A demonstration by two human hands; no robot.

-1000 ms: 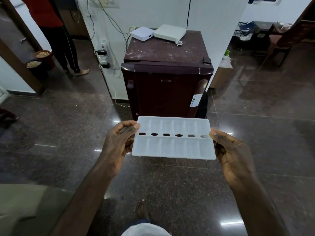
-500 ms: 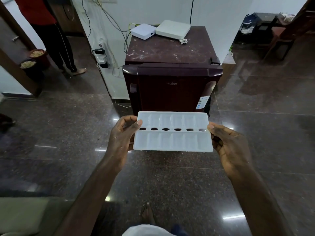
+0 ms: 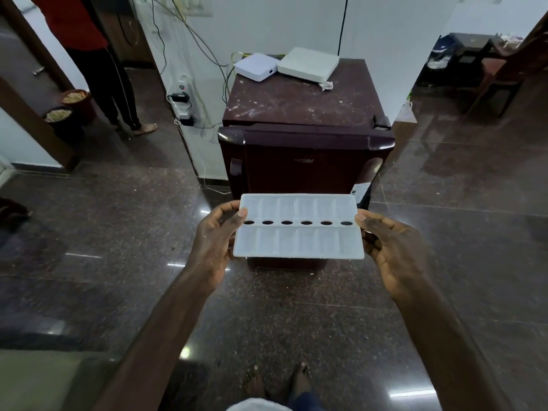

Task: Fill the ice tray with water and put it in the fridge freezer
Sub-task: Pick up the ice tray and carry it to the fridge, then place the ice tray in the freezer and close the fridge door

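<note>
A white ice tray (image 3: 299,241), with two rows of compartments and a line of dark oval holes down its middle, is held level at waist height. My left hand (image 3: 215,235) grips its left end, thumb on top. My right hand (image 3: 391,244) grips its right end the same way. Whether the compartments hold water is hard to tell. Just beyond the tray stands a small maroon fridge (image 3: 305,155) with its door closed and its handle recess on the left edge.
Two white boxes (image 3: 284,66) with cables sit on the fridge top. A power strip (image 3: 182,105) and wires hang on the wall at the left. A person in red (image 3: 98,60) stands by two pots (image 3: 68,108) at far left. Dark polished floor surrounds me; chairs (image 3: 504,72) stand at far right.
I have walked closer to the fridge, which looms larger and nearer now. The tray stays level in both hands with the same grip.
</note>
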